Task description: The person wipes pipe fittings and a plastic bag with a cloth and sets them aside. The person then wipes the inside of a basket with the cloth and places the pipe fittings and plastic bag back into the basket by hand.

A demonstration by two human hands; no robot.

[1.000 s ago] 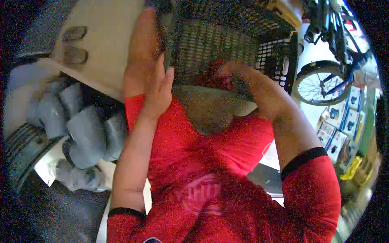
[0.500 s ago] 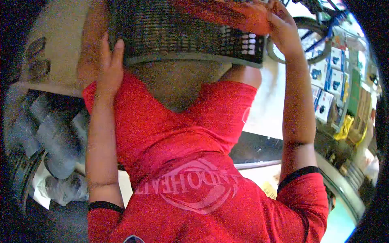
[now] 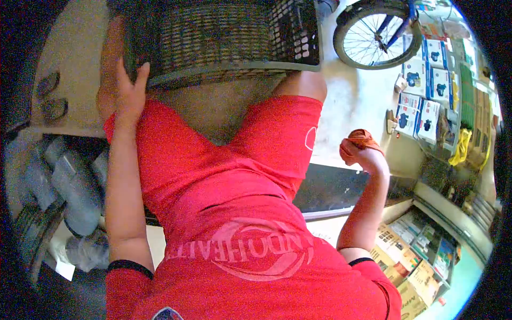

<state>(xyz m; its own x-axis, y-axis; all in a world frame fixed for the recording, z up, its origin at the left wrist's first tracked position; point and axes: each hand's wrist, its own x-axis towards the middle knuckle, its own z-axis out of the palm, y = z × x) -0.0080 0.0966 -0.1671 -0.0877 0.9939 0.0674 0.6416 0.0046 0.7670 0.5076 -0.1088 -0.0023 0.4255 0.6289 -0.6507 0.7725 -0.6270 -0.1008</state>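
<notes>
A dark plastic crate (image 3: 218,40) with slatted, perforated walls is at the top of the view, its grey rim toward me, above my knees. My left hand (image 3: 130,96) is at the crate's near left corner, thumb and a finger stretched apart; whether it touches the crate I cannot tell. Out to the right, away from the crate, my right hand (image 3: 365,154) is closed around a bunched orange-red cloth (image 3: 361,140). Part of the cloth is hidden in the palm.
A bicycle wheel (image 3: 377,34) stands at the upper right. Beyond it are blue-and-white boxes (image 3: 418,114) and a yellow bag (image 3: 461,146). Cardboard boxes (image 3: 413,298) sit at the lower right. A pair of slippers (image 3: 53,109) lies on the floor at the left.
My right hand has drawn the orange-red cloth away from the crate, down and toward me, and the cloth is now bunched up. My left hand stays by the crate corner.
</notes>
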